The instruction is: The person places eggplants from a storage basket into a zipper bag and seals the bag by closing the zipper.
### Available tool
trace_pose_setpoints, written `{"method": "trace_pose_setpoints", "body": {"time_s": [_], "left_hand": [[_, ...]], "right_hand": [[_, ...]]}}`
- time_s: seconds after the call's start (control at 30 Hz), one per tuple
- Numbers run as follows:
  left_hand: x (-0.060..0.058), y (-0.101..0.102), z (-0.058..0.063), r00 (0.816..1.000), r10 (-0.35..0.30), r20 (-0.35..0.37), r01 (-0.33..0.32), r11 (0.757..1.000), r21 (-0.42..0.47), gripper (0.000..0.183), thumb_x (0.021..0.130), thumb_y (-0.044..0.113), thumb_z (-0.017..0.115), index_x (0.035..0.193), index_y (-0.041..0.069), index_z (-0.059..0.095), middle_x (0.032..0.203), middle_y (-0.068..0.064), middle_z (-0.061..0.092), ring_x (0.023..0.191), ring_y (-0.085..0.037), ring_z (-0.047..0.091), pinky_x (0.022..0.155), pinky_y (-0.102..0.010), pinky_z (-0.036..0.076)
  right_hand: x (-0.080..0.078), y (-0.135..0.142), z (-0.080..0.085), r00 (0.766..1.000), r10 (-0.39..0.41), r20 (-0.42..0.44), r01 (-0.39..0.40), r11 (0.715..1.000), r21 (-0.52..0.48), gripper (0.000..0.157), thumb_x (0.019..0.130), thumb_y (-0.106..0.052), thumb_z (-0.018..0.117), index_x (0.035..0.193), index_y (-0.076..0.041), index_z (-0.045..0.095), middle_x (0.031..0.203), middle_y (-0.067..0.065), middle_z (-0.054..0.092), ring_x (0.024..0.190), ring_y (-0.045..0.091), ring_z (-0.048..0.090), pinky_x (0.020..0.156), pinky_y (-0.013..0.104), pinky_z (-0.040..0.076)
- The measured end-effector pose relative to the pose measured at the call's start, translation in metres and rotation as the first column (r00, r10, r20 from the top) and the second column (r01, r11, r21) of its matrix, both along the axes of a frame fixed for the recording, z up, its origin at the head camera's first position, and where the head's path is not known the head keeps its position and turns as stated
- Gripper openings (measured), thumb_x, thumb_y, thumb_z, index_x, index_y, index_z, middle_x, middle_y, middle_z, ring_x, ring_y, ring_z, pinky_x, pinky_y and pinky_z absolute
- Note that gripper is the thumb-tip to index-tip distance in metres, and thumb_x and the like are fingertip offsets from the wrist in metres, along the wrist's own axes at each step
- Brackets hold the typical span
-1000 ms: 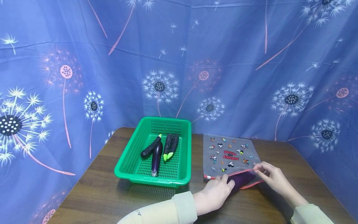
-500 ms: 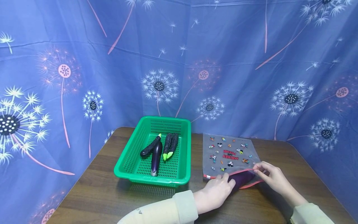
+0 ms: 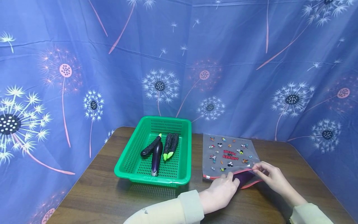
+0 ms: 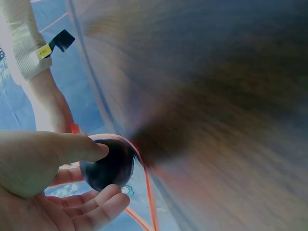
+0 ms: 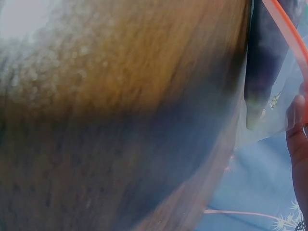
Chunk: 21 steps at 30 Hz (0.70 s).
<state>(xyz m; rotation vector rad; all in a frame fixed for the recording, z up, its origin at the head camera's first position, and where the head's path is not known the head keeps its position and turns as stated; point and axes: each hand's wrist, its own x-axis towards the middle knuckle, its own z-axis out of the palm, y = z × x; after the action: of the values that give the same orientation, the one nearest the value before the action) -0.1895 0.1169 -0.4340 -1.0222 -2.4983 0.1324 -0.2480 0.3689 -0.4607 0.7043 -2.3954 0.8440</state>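
Note:
A clear zip bag (image 3: 230,149) printed with small cartoon figures lies flat on the table, its red-edged mouth spread toward me. My left hand (image 3: 221,191) grips the near end of a dark purple eggplant (image 3: 244,179) at that mouth. In the left wrist view, the thumb lies on one side of the eggplant's round end (image 4: 108,168) and the fingers curve along the other. My right hand (image 3: 272,177) pinches the bag's upper edge at its right corner. Through the clear plastic in the right wrist view, the eggplant's pale-tipped stem end (image 5: 252,113) shows inside the bag.
Left of the bag stands a green plastic basket (image 3: 152,181). Inside it are a smooth purple eggplant (image 3: 156,158), a dark wrinkled one (image 3: 151,147) and a pair with bright green ends (image 3: 168,147). A blue dandelion-print cloth (image 3: 237,40) hangs behind the wooden table (image 3: 98,189).
My left hand has moved a little to the right, sliding the eggplant further into the bag. The right hand keeps its pinch on the bag's edge, nearly still.

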Motion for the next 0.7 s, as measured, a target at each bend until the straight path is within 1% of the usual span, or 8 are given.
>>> {"method": "trace_pose_setpoints", "body": {"time_s": [0.23, 0.3, 0.43, 0.6, 0.7], "left_hand": [[0.001, 0.013, -0.003, 0.996, 0.054, -0.068, -0.055, 0.998, -0.017, 0.016, 0.084, 0.031, 0.067, 0.093, 0.023, 0.056, 0.091, 0.005, 0.053, 0.073, -0.006, 0.053, 0.044, -0.018, 0.041], [0.001, 0.016, -0.004, 0.995, 0.063, -0.076, -0.065, 0.998, -0.016, 0.017, 0.083, 0.031, 0.067, 0.093, 0.023, 0.056, 0.092, 0.005, 0.053, 0.073, -0.006, 0.053, 0.045, -0.018, 0.041], [0.001, 0.021, -0.005, 0.993, 0.07, -0.099, -0.073, 0.997, -0.023, 0.018, 0.083, 0.032, 0.068, 0.092, 0.024, 0.055, 0.091, 0.005, 0.053, 0.075, -0.005, 0.054, 0.047, -0.018, 0.043], [-0.001, 0.026, -0.006, 0.989, 0.071, -0.129, -0.075, 0.997, -0.028, 0.015, 0.083, 0.033, 0.066, 0.091, 0.025, 0.055, 0.09, 0.006, 0.054, 0.074, -0.004, 0.054, 0.048, -0.017, 0.042], [-0.003, 0.029, -0.005, 0.99, 0.07, -0.125, -0.074, 0.997, -0.033, 0.014, 0.084, 0.033, 0.065, 0.091, 0.025, 0.055, 0.091, 0.006, 0.054, 0.073, -0.005, 0.054, 0.048, -0.018, 0.042]], "right_hand": [[-0.001, 0.0, 0.001, 1.0, 0.022, -0.013, -0.022, 1.0, -0.012, 0.03, 0.073, 0.01, 0.072, 0.083, -0.017, 0.063, 0.085, -0.01, 0.062, 0.07, -0.006, 0.054, 0.057, 0.016, 0.043], [-0.001, -0.001, 0.001, 1.0, 0.024, -0.017, -0.024, 1.0, -0.016, 0.031, 0.073, 0.01, 0.072, 0.083, -0.017, 0.063, 0.086, -0.009, 0.062, 0.07, -0.006, 0.054, 0.057, 0.016, 0.043], [-0.001, -0.002, 0.001, 0.999, 0.03, -0.013, -0.03, 0.999, -0.027, 0.03, 0.073, 0.01, 0.072, 0.083, -0.017, 0.063, 0.085, -0.008, 0.063, 0.072, -0.006, 0.054, 0.057, 0.016, 0.043], [-0.001, -0.002, 0.001, 1.0, 0.026, -0.005, -0.026, 0.999, -0.028, 0.03, 0.073, 0.01, 0.072, 0.083, -0.017, 0.063, 0.084, -0.007, 0.063, 0.072, -0.006, 0.055, 0.058, 0.015, 0.043], [-0.001, -0.001, 0.001, 1.0, 0.024, -0.005, -0.024, 0.999, -0.026, 0.03, 0.073, 0.01, 0.072, 0.083, -0.017, 0.063, 0.084, -0.008, 0.063, 0.071, -0.006, 0.054, 0.057, 0.015, 0.042]]}}
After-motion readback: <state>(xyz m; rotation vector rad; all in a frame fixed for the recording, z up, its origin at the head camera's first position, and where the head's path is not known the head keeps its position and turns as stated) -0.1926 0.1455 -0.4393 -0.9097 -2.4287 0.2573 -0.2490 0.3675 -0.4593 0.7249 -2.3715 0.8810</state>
